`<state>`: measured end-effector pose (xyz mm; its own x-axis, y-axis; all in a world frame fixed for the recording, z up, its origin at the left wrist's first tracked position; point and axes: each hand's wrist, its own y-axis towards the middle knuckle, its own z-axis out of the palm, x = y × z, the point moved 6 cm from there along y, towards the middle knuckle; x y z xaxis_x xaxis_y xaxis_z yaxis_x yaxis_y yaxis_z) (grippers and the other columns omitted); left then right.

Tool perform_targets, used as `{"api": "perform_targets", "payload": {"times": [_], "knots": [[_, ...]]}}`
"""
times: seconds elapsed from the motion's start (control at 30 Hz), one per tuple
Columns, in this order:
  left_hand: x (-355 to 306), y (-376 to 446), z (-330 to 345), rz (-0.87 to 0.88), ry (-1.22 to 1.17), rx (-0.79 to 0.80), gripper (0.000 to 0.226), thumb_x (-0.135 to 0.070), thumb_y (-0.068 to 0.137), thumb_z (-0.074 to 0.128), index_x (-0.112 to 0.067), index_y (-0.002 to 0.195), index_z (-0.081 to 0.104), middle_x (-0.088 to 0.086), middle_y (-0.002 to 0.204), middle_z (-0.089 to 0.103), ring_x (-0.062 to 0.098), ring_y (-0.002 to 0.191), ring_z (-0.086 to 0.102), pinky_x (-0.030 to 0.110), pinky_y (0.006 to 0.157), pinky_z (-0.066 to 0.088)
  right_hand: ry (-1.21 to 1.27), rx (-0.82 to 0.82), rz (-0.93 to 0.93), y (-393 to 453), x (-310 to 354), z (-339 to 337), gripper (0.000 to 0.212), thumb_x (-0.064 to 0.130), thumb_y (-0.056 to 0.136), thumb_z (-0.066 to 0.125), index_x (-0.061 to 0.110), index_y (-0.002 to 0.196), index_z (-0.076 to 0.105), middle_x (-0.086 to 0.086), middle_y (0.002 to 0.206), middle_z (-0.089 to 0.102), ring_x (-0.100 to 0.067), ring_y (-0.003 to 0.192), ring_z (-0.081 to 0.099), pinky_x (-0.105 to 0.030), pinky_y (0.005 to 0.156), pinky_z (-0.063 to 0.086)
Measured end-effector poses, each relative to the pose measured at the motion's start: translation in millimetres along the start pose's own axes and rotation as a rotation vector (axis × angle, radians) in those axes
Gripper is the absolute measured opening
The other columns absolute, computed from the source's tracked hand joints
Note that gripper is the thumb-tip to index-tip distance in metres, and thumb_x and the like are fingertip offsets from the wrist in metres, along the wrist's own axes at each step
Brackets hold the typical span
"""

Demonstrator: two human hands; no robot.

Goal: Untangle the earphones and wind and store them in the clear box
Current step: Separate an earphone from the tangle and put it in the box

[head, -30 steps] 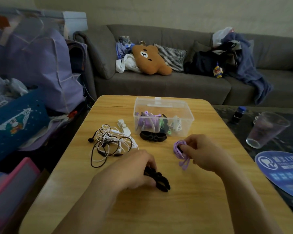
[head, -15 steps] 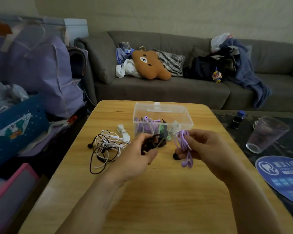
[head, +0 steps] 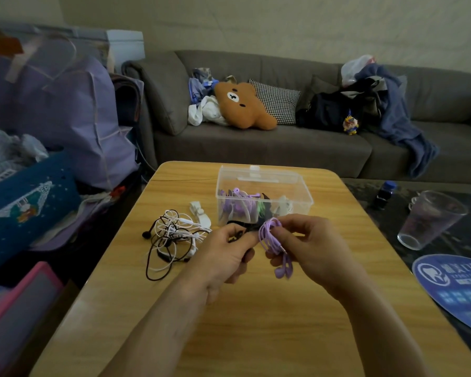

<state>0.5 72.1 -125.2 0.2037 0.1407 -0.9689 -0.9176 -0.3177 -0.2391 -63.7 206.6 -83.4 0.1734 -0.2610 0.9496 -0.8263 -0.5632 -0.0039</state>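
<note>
Leftmost, at frame centre-left on the bench (head: pixel 256 336), a tangle of white and dark earphones (head: pixel 172 238) lay in a loose heap, not yet sorted. Just right of it sat a small white clip (head: pixel 200 213), untouched.

Left hand (head: pixel 223 257), lower centre: fingers curled, pinching a dark clip-like piece (head: pixel 238 235), mostly hidden by the fingers; exact shape could not be told.

Right hand (head: pixel 310 248), just right of it: fingers and thumb curled round a wound bundle of purple earphones (head: pixel 271 236), the buds hanging below the hand. Both hands were held close together above the bench, in front of the clear box (head: pixel 297 186).

Clear box, upper centre of the bench, stood open; several wound sets, purple, green and pale, already lay inside.

Judgement: task partly done. Purple set appeared wound and about to be fastened, then boxed. The heap at left still needed untangling, winding and storing.

Far right, a plastic cup (head: pixel 430 221).
</note>
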Motion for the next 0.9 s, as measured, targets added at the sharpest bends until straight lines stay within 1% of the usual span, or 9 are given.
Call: {"api": "perform_targets", "payload": {"times": [0.13,0.2,0.27,0.4,0.53,0.6,0.7,0.8,0.9], "knots": [[2.0,1.5,-2.2,-0.038,-0.092,0.018,0.015,-0.025,0.090,0.067,-0.021,0.080,0.057,0.001,0.060,0.047,0.010,0.039,0.026,0.017,0.045,0.013,-0.085,0.022,-0.021,0.7,-0.5,2.9,0.013,0.019,0.099,0.060,0.016,0.103,0.072,-0.006,0.075,0.074,-0.022,0.067,0.073,-0.029,0.059,0.060],[0.3,0.0,-2.8,-0.040,-0.100,0.056,0.014,-0.025,0.088,0.068,-0.019,0.082,0.058,0.002,0.060,0.048,0.010,0.039,0.026,0.022,0.049,0.010,-0.159,0.032,-0.048,1.6,1.0,3.7,0.013,0.022,0.100,0.058,0.022,0.103,0.071,-0.004,0.075,0.074,-0.019,0.066,0.073,-0.033,0.059,0.061],[-0.8,-0.4,-4.9,-0.035,-0.070,0.064,0.016,-0.026,0.087,0.070,-0.016,0.086,0.058,0.003,0.061,0.050,0.010,0.039,0.028,0.021,0.048,0.011,-0.265,0.047,-0.089,1.9,3.3,5.0,0.014,0.023,0.100,0.057,0.029,0.103,0.070,-0.001,0.077,0.075,-0.016,0.066,0.073,-0.034,0.060,0.062],[-1.8,-1.4,-12.2,-0.014,0.094,0.048,0.017,-0.027,0.088,0.071,-0.012,0.091,0.062,0.002,0.063,0.057,0.011,0.042,0.032,0.019,0.044,0.018,-0.420,0.104,-0.132,0.6,3.9,9.0,0.018,0.023,0.101,0.057,0.037,0.096,0.068,0.002,0.074,0.073,-0.011,0.061,0.070,-0.026,0.056,0.058],[-5.8,-4.8,-15.4,0.010,0.235,0.107,0.030,-0.028,0.092,0.068,-0.002,0.106,0.062,0.000,0.070,0.063,0.010,0.048,0.043,0.023,0.046,0.026,-0.423,0.167,-0.124,-0.4,1.4,11.0,0.020,0.020,0.101,0.057,0.033,0.103,0.072,0.001,0.073,0.072,-0.011,0.061,0.069,-0.023,0.056,0.055],[-6.0,-6.4,-15.1,-0.005,0.236,0.175,0.031,-0.032,0.095,0.063,-0.004,0.108,0.060,0.000,0.072,0.063,0.010,0.051,0.044,0.021,0.047,0.028,-0.380,0.172,-0.134,-0.1,2.0,10.1,0.021,0.022,0.101,0.057,0.036,0.107,0.072,-0.001,0.073,0.071,-0.014,0.061,0.069,-0.025,0.057,0.056],[-6.3,-8.2,-15.3,-0.001,0.180,0.252,0.024,-0.031,0.099,0.054,-0.008,0.104,0.055,-0.002,0.070,0.059,0.010,0.053,0.041,0.019,0.046,0.030,-0.371,0.186,-0.149,-0.4,1.9,7.0,0.027,0.023,0.101,0.055,0.035,0.121,0.068,-0.003,0.080,0.069,-0.020,0.065,0.066,-0.030,0.060,0.058],[-8.0,-8.4,-14.0,0.027,0.137,0.214,0.025,-0.035,0.101,0.048,-0.011,0.100,0.053,-0.002,0.069,0.056,0.010,0.052,0.038,0.020,0.047,0.026,-0.390,0.187,-0.175,-1.4,4.1,7.1,0.034,0.024,0.103,0.050,0.037,0.134,0.058,0.001,0.085,0.063,-0.014,0.062,0.058,-0.030,0.060,0.055],[-8.8,-8.1,-9.0,0.023,0.060,0.159,0.028,-0.040,0.102,0.047,-0.014,0.098,0.054,0.000,0.068,0.054,0.012,0.050,0.035,0.021,0.046,0.021,-0.142,0.174,-0.090,-1.7,4.3,9.5,0.031,0.019,0.105,0.045,0.033,0.127,0.062,-0.001,0.078,0.059,-0.010,0.060,0.053,-0.024,0.057,0.049]]}}
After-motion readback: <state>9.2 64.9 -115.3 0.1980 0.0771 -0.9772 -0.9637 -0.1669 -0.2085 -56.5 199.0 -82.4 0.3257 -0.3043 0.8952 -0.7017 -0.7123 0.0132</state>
